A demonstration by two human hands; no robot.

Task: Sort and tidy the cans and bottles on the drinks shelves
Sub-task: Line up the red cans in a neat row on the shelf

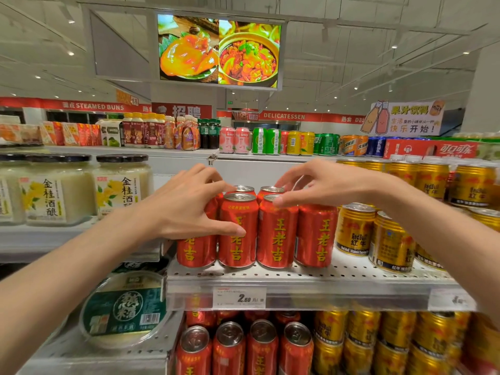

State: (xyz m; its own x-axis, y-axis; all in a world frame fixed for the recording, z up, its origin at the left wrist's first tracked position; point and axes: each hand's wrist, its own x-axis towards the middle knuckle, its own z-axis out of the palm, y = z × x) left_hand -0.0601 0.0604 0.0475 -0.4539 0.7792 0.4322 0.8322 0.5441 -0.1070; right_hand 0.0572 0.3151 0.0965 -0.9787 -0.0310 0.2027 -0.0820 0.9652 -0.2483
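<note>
Four red Wang Lao Ji herbal tea cans (276,236) stand in a front row on the white perforated shelf (311,277), with more of the same cans close behind them. The left hand (186,209) is draped over the leftmost can, fingers spread and bent across its top and thumb pressed against the label of the second can, so it grips the left end of the row. The right hand (322,185) comes in from the other side, its thumb and fingertips resting on the rims of the two cans right of centre; whether it truly pinches one or only touches the lids is hard to tell from here. Just right of the red cans stand gold Red Bull cans (354,228), some turned at odd angles. A price tag (239,297) hangs on the shelf edge below the row. To the left sit jars of osmanthus rice wine (121,188), and lower down a round green-labelled tub (127,309).
</note>
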